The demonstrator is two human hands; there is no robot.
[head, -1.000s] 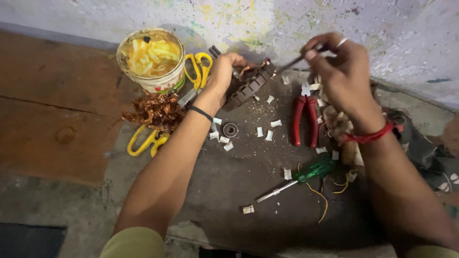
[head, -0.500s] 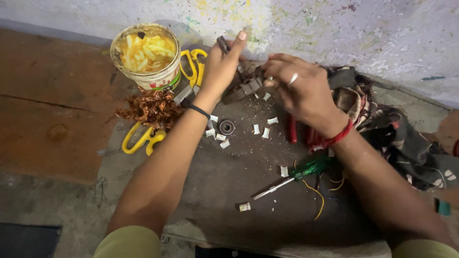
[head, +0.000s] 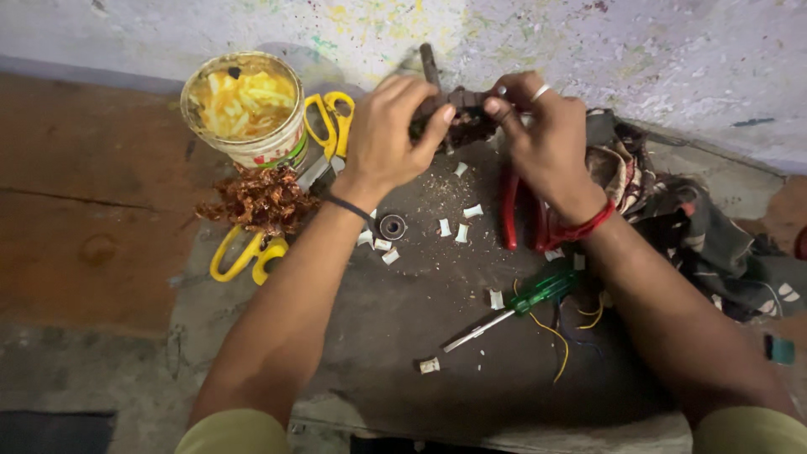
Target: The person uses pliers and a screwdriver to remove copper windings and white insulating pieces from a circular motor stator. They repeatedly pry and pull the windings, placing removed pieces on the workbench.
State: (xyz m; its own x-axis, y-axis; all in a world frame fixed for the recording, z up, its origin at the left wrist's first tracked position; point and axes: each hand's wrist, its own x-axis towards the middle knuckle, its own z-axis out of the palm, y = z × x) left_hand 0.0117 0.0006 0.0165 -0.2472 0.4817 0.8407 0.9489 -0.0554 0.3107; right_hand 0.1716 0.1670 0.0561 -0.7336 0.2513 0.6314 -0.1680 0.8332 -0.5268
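Note:
My left hand and my right hand both grip a dark metal part near the wall; it looks like a small motor core with a shaft sticking up. A ring is on my right hand and a red thread circles that wrist. Red-handled pliers lie just below my right hand. A green-handled screwdriver lies on the dark mat nearer to me. Several small white bits and a small round bearing are scattered below my hands.
A plastic tub of yellowish scraps stands at the left, with yellow-handled scissors beside it. A heap of copper wire and another yellow-handled tool lie below it. Crumpled cloth is at the right; loose thin wires lie near the screwdriver.
My right hand came down from holding a thin tool and joined my left hand on the metal part. The part is now held up between both hands, closer to the wall.

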